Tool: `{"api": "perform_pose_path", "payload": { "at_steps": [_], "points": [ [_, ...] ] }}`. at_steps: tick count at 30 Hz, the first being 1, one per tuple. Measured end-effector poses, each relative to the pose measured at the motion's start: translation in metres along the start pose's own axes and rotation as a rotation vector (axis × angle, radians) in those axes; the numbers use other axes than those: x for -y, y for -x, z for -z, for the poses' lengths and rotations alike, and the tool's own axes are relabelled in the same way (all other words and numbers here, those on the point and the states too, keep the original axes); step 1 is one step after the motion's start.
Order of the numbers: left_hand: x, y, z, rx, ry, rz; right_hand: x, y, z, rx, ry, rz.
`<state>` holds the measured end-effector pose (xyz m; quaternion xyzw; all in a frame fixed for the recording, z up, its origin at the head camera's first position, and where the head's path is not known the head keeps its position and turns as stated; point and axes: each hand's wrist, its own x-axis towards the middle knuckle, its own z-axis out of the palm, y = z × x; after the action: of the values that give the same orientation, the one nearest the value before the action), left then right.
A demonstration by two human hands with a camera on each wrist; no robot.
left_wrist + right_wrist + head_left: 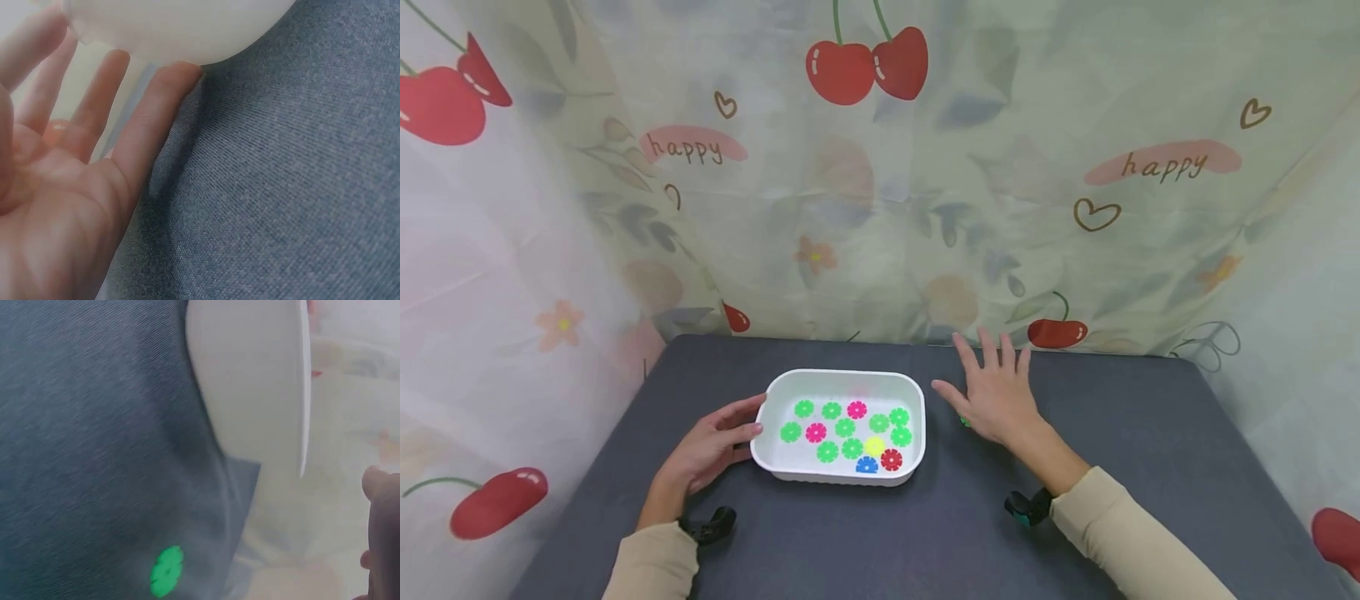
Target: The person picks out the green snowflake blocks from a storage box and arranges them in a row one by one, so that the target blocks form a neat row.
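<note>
My left hand (718,442) touches the left end of a white tray (805,473), its fingers nearly straight. Up close in the left wrist view, fingertips (181,70) meet the tray's outer wall (169,31). Inside the tray lie several notched plastic discs: green (845,427), pink (816,432), yellow (874,447), red (891,459) and blue (867,465). To the tray's right, my right hand (998,400) spreads its fingers and holds nothing. A green disc (167,571) lies on the table near it, mostly hidden by that hand in the head view.
The dark grey table (850,542) reaches back to a curtain (887,208) printed with cherries and words. More of this sheeting rises at both sides. Black straps with small devices (1028,507) sit at both wrists.
</note>
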<state>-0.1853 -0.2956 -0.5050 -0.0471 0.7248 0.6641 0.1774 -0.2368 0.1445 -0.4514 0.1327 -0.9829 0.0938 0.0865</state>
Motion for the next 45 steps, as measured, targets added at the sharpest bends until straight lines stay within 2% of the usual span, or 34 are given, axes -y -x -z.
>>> {"api": "perform_pose_path", "payload": {
  "at_steps": [8, 15, 23, 33, 39, 45],
  "points": [
    [0.0, 0.003, 0.002, 0.011, -0.008, -0.001, 0.039, -0.008, 0.006, 0.026, 0.012, 0.111],
    [-0.002, 0.002, 0.003, 0.033, -0.017, -0.02, 0.065, -0.017, 0.006, 0.055, 0.03, 0.175],
    [-0.003, 0.003, 0.004, 0.045, -0.018, -0.016, 0.106, -0.021, 0.002, 0.074, 0.003, 0.308],
    [-0.003, 0.0, 0.004, 0.047, -0.016, -0.018, 0.145, -0.021, -0.017, 0.136, -0.037, 0.371],
    [-0.002, 0.0, 0.003, 0.048, -0.019, -0.02, 0.163, -0.022, -0.03, 0.122, -0.053, 0.413],
    [-0.001, 0.0, 0.002, 0.036, -0.017, -0.014, 0.177, -0.025, -0.042, 0.158, -0.148, 0.413]
  ]
}}
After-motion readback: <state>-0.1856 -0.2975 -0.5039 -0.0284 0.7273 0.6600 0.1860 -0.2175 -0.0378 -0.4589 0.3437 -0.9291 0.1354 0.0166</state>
